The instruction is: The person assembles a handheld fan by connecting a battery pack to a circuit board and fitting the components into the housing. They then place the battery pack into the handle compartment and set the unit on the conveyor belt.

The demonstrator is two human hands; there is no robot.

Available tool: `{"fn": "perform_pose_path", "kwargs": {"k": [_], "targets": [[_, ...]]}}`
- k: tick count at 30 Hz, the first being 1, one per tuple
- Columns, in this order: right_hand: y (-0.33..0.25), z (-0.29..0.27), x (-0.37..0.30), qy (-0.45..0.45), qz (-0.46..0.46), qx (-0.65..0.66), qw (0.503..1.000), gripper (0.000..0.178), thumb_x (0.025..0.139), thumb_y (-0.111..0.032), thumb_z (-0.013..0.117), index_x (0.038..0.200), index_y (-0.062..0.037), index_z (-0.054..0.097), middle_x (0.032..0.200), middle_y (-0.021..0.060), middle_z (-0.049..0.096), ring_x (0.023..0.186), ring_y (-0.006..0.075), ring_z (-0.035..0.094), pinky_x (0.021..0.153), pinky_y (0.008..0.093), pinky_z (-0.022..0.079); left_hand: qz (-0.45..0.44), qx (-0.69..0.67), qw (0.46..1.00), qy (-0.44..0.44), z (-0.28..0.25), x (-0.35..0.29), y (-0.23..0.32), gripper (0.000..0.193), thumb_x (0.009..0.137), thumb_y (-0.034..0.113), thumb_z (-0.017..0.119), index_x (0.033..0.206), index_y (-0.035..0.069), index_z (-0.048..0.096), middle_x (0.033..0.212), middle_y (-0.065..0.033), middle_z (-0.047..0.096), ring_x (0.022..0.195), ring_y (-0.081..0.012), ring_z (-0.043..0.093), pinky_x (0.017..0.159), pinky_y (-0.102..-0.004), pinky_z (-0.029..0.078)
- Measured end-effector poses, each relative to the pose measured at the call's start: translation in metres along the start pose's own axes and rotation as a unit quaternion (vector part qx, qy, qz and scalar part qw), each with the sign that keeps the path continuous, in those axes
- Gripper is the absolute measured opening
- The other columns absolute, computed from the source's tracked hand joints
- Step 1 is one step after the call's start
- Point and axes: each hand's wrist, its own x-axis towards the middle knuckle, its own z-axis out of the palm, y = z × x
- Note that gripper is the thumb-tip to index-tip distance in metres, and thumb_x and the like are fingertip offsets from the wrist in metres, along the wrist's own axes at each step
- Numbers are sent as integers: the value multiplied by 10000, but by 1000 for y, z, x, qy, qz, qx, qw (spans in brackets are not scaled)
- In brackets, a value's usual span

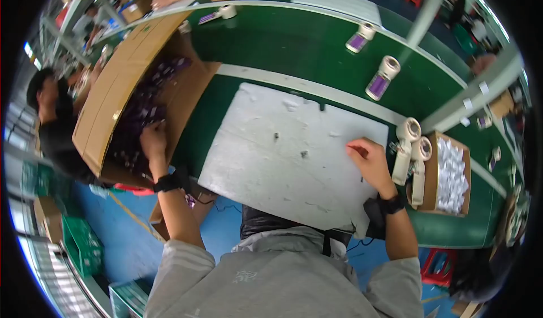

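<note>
My left hand reaches into a large tipped cardboard box on the left. Its fingers are bent in among many small purple packets; what they grip, if anything, is hidden. My right hand hovers over the right part of a white foam sheet, fingers curled together with nothing visible in them. Two dark little marks or bits show on the sheet. Beside this hand, to the right, lie white handheld devices with round heads, apparently small fans.
A cardboard tray of white packets stands right of the devices. Across the green conveyor lie more white devices with purple labels. A metal post rises at the right. A co-worker is at the left, behind the box.
</note>
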Motion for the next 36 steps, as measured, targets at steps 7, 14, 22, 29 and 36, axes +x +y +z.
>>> {"fn": "perform_pose_path", "kwargs": {"k": [7,14,22,29,36], "targets": [[-11,-2,-5,36,5,44,998,213,820,-113,725,1010,-39,662,798,41,637,600,114,532,562,236,444,97,-454,882,-83,-67,-54,121,189,920,119,618,968,-51,683,725,-65,651,655,-98,565,612,-233,464],[-38,8,-8,232,-219,101,942,405,779,-117,753,1138,-24,591,807,68,626,638,188,579,599,290,487,258,-537,653,-467,-78,-151,285,153,932,78,601,935,-52,682,764,-93,686,680,-136,626,641,-262,500],[-22,0,-14,46,90,-12,995,379,817,-143,711,1145,-28,561,802,125,652,696,275,655,649,332,520,318,-600,523,-515,6,-193,329,312,906,107,631,1198,8,580,1163,-128,631,1031,-172,599,869,-309,480],[-21,9,-14,41,-74,-55,995,348,826,-127,701,1136,-36,569,803,88,630,639,208,611,556,321,481,285,-602,462,-586,35,-207,315,379,883,91,655,1233,17,530,1240,-121,594,1099,-179,569,947,-341,457],[-24,-26,-5,113,-81,-59,989,295,799,-102,728,1069,-48,623,1033,97,614,734,156,613,584,259,480,15,-697,473,-539,27,-184,320,225,884,172,681,999,33,546,939,-120,660,758,-171,660,612,-285,531]]}}
